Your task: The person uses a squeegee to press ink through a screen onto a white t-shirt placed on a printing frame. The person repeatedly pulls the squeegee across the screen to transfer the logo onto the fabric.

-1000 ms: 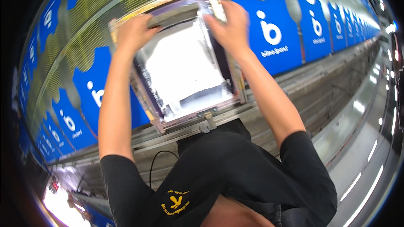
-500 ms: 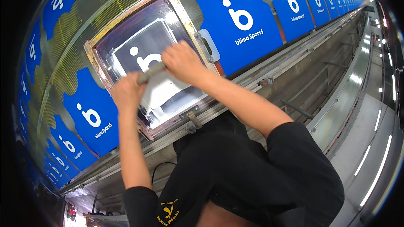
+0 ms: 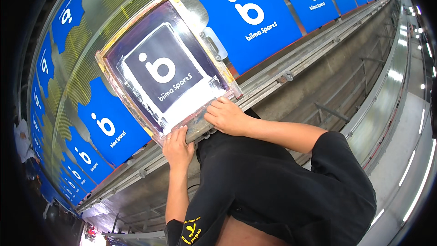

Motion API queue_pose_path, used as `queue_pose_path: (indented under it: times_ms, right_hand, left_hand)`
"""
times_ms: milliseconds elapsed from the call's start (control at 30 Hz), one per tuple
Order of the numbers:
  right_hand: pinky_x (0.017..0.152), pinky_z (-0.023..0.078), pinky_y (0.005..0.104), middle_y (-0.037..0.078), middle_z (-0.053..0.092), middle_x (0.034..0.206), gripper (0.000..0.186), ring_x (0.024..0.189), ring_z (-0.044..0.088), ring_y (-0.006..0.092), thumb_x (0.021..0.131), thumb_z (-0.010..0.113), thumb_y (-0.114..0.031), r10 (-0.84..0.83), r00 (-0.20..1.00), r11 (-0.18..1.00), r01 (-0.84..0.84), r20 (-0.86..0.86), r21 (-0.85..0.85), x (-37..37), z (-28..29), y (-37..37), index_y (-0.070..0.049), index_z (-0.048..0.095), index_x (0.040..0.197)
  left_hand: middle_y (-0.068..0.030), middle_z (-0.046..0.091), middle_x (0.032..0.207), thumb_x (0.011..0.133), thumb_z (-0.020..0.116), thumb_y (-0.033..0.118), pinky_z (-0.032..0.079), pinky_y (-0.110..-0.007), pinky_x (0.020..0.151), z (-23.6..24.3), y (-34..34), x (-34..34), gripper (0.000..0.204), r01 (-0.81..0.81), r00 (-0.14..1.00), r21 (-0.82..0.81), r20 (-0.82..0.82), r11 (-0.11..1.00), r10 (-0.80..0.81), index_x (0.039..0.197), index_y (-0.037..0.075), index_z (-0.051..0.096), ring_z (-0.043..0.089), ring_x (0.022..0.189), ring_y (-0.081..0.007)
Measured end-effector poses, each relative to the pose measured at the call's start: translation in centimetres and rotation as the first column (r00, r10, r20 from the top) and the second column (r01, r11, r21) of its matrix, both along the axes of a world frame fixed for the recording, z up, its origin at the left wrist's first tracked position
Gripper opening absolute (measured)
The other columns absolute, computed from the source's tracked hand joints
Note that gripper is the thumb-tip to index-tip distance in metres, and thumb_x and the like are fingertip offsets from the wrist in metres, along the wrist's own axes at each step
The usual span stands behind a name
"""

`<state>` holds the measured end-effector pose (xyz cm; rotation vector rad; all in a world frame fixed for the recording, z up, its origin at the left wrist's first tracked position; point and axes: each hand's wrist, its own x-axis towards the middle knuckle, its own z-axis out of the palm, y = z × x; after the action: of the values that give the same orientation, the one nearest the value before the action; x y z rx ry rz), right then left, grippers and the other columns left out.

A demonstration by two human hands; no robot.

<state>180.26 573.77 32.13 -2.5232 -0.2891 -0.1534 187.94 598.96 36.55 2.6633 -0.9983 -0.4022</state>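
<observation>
A screen-printing frame [image 3: 132,22] lies tilted across the pallet, its mesh showing a white round emblem and lettering on a dark rectangle. White ink [image 3: 182,109] pools along the near end of the mesh. Both my hands grip a long grey-brown squeegee [image 3: 196,126] at the frame's near edge. My left hand [image 3: 177,148] is closed round its left end, and my right hand [image 3: 225,116] round its right end. The squeegee's lower edge is hidden from me.
Blue shirt panels with white prints lie to the right [image 3: 282,50] and left [image 3: 111,146] of the frame, more across the table. A metal rail [image 3: 318,51] runs along the near edge. A person in white [image 3: 22,136] stands at far left.
Both hands have drawn the squeegee toward me, from the middle of the mesh to the near edge. The printed emblem and lettering now show uncovered, with the ink gathered nearer me.
</observation>
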Motion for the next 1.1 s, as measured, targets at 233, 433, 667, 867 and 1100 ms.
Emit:
queue_pose_path:
  times_ms: [233,433,667,867,1100]
  right_hand:
    - [0.087,0.048,0.0476,0.007,0.073,0.091,0.034,0.094,0.072,0.0290,0.077,0.092,-0.036,-0.017,1.000,0.998,0.017,-0.002,-0.068,15.1,0.7,-2.9,-0.012,0.072,0.089]
    - [0.083,0.056,0.0515,0.015,0.077,0.088,0.038,0.087,0.075,0.0396,0.084,0.090,-0.040,-0.142,0.987,0.989,0.138,-0.078,-0.050,32.0,2.0,-6.3,-0.005,0.074,0.091]
    - [0.083,0.050,0.0518,0.013,0.070,0.087,0.037,0.089,0.068,0.0396,0.083,0.091,-0.035,-0.143,0.990,0.987,0.144,0.017,-0.074,31.0,-1.2,-5.6,-0.005,0.071,0.089]
    - [0.081,0.047,0.0466,0.010,0.068,0.089,0.037,0.090,0.065,0.0344,0.077,0.094,-0.023,-0.093,0.993,0.994,0.096,0.067,-0.044,14.7,-1.0,-2.0,-0.006,0.067,0.096]
    - [0.082,0.046,0.0462,0.009,0.066,0.087,0.039,0.089,0.066,0.0331,0.081,0.093,-0.033,-0.032,0.999,0.997,0.032,0.000,0.068,9.4,-0.1,-0.1,-0.006,0.068,0.095]
  left_hand:
    - [-0.0126,0.074,0.084,0.083,0.090,0.050,0.057,-0.050,0.065,0.0,-3.3,17.7,0.043,0.044,0.996,0.096,-0.076,0.994,-0.037,0.090,0.010,0.076,0.074,0.077,-0.0380]
    - [-0.0150,0.079,0.088,0.078,0.090,0.063,0.061,-0.052,0.079,1.3,-8.0,34.6,0.055,0.004,1.000,0.163,-0.003,0.987,-0.004,0.100,0.013,0.083,0.077,0.090,-0.0399]
    - [-0.0084,0.080,0.092,0.082,0.087,0.059,0.061,-0.050,0.077,-1.5,-7.8,32.3,0.046,-0.083,0.996,0.141,0.036,0.987,0.079,0.100,0.017,0.084,0.078,0.087,-0.0324]
    - [-0.0040,0.073,0.086,0.078,0.094,0.044,0.059,-0.046,0.069,-3.8,-2.6,16.4,0.034,0.023,0.994,-0.038,0.111,0.999,-0.019,0.089,0.016,0.078,0.075,0.080,-0.0301]
    - [-0.0056,0.073,0.081,0.079,0.092,0.053,0.057,-0.046,0.065,-1.3,-0.3,11.0,0.043,-0.032,0.998,0.058,-0.055,0.998,0.035,0.083,0.013,0.077,0.075,0.079,-0.0307]
